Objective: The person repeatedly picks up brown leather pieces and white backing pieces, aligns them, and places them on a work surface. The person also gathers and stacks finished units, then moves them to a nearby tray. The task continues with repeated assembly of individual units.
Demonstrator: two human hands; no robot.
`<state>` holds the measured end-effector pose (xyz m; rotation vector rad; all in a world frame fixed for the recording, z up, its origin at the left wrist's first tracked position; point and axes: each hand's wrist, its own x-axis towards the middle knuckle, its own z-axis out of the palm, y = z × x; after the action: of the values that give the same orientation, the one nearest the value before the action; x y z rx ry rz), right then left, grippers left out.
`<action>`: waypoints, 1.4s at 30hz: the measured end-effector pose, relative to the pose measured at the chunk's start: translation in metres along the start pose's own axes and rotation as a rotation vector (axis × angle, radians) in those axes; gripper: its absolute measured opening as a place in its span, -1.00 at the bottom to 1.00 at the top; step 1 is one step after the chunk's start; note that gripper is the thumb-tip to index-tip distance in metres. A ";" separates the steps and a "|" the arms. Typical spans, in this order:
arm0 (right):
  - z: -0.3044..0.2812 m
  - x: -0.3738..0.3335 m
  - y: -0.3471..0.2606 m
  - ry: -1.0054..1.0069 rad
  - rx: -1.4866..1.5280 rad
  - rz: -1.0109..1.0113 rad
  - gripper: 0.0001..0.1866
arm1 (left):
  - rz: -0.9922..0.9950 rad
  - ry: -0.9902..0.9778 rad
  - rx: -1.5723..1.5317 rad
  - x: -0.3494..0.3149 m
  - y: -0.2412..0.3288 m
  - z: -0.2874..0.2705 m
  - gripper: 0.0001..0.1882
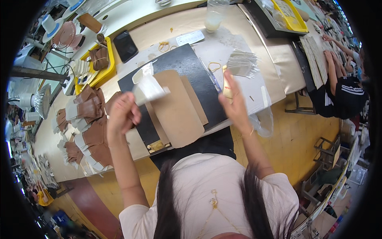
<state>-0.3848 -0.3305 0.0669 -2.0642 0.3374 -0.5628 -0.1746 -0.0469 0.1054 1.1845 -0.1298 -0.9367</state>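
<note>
Top (207, 179): cream, ribbed, was worn
Sleeves (136, 218): were cut short
Necklace (215, 205): gold-toned, was worn
Bracelet (247, 134): thin, was worn

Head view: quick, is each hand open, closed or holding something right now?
Left hand: closed, apparently pinching a blurred, flat white sheet-like piece.
Right hand: open, fingers extended beside an oblong cream-yellow object; contact unclear.
</note>
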 end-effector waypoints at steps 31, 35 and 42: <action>-0.077 0.055 0.066 -0.159 -1.107 -0.403 -0.64 | 0.419 0.785 1.454 -0.018 -0.009 -0.096 -0.72; -0.086 0.057 0.055 -0.358 -1.067 -0.233 -0.47 | 0.335 0.822 1.374 -0.015 -0.007 -0.092 -0.75; -0.097 0.056 0.053 -0.470 -0.822 -0.067 -0.31 | 0.385 0.822 1.390 -0.016 -0.010 -0.097 -0.73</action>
<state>-0.3876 -0.4539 0.0799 -2.9160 0.2355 0.0761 -0.1378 0.0337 0.0626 2.6010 -0.3506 0.1917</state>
